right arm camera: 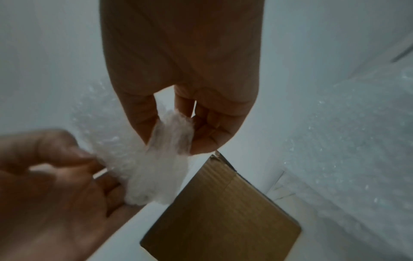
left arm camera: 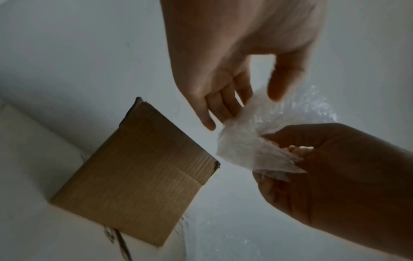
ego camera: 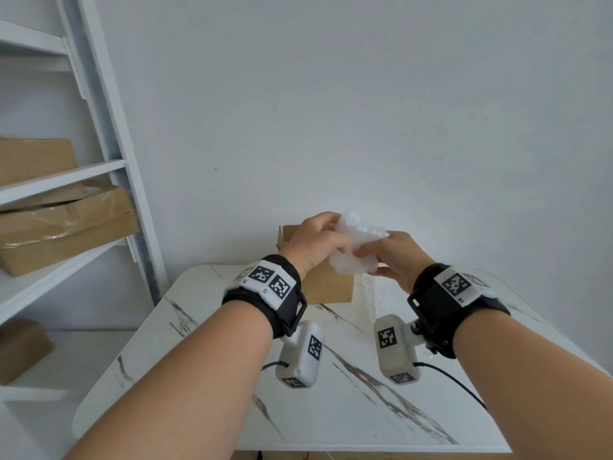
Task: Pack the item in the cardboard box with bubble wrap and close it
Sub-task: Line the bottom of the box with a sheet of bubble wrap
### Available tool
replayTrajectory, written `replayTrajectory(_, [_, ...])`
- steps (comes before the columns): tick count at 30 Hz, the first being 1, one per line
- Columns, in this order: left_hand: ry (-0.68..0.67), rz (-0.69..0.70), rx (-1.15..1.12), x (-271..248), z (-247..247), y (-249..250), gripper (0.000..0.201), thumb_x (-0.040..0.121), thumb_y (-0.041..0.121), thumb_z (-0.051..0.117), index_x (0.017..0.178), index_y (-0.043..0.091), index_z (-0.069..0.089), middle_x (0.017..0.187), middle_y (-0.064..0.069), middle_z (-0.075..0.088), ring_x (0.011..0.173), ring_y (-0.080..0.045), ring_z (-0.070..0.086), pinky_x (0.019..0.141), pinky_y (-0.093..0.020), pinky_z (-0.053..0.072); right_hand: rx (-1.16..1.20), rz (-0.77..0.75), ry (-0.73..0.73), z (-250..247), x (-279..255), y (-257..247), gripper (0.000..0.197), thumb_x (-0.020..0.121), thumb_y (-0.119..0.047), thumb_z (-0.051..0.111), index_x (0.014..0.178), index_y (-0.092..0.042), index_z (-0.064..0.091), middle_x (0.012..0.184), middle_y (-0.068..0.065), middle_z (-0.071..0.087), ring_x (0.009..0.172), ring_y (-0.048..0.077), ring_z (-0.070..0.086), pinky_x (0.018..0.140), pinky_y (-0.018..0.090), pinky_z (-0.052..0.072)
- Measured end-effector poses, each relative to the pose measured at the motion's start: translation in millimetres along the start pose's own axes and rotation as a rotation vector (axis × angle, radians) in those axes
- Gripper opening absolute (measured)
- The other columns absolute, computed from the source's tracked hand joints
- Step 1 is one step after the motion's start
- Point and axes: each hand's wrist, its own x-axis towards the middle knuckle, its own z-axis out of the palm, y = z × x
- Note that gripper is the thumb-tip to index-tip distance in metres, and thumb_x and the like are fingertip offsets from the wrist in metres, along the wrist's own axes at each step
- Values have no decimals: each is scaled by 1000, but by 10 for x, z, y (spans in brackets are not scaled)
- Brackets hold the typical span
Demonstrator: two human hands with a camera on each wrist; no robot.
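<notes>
I hold the crumpled white bubble-wrap bundle (ego camera: 356, 242) up in the air in front of the small brown cardboard box (ego camera: 331, 283), so I can work the wrap before lowering it in. My left hand (ego camera: 315, 239) curls round one end; my right hand (ego camera: 398, 257) pinches the other between thumb and fingers. I cannot tell whether the item is inside. The box stands on the white marble-patterned table (ego camera: 205, 343), near enough to drop the bundle in.
</notes>
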Motion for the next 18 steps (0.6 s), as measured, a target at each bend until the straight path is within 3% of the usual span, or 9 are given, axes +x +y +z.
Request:
replayTrajectory(2, [4,39,111,19,31,-17,41,79,21,74,118,17,59,105,3,62,91,-11,59,69,-18,48,-122,-37,28,22,23,29,28,74,-5,71,102,-1,69,103,17,71,96,27,67,83,39,58])
replayTrajectory(4, [67,78,122,36,48,-29,39,82,30,73,116,17,58,102,5,62,85,-5,58,67,-15,47,-146,-75,46,30,44,48,32,71,-11,77,97,6,69,101,23,71,94,31,68,90,45,54])
replayTrajectory(6, [121,25,-5,73,42,-35,30,87,26,68,114,15,61,106,0,67,90,-11,63,74,-21,51,-112,-96,-1,20,69,55,29,69,-12,81,87,4,67,94,21,71,90,34,69,87,42,54])
replayTrajectory(8, [128,-47,-165,110,30,-38,26,87,19,67,113,14,64,112,-7,69,97,-21,66,82,-32,53,-37,-102,-69,20,81,57,23,71,-9,80,84,-3,62,89,14,68,87,29,69,82,36,56])
replayTrajectory(12, [101,-93,-312,216,14,-71,14,86,14,66,99,19,67,112,-9,69,103,-27,64,94,-41,51,113,-95,-120,22,84,65,27,80,-18,74,100,-2,64,102,12,68,95,24,68,75,29,57])
replayTrajectory(14, [75,-105,-298,277,-11,-117,19,83,18,69,102,16,68,113,-9,70,107,-27,65,100,-43,49,76,-100,-127,18,101,55,31,84,-24,71,107,-4,67,99,8,69,90,20,67,69,24,55])
replayTrajectory(16, [51,-87,-241,336,-64,-178,28,74,24,68,99,15,69,110,-7,70,109,-25,63,103,-44,45,29,-102,-91,0,143,48,28,83,-22,71,104,-3,69,95,7,69,87,20,66,73,28,56])
replayTrajectory(18, [123,-42,-188,406,-150,-235,32,71,23,56,99,16,68,109,-1,65,110,-20,58,101,-39,45,32,-96,16,-59,205,48,26,83,-19,72,103,-3,69,96,7,68,92,22,65,85,35,56])
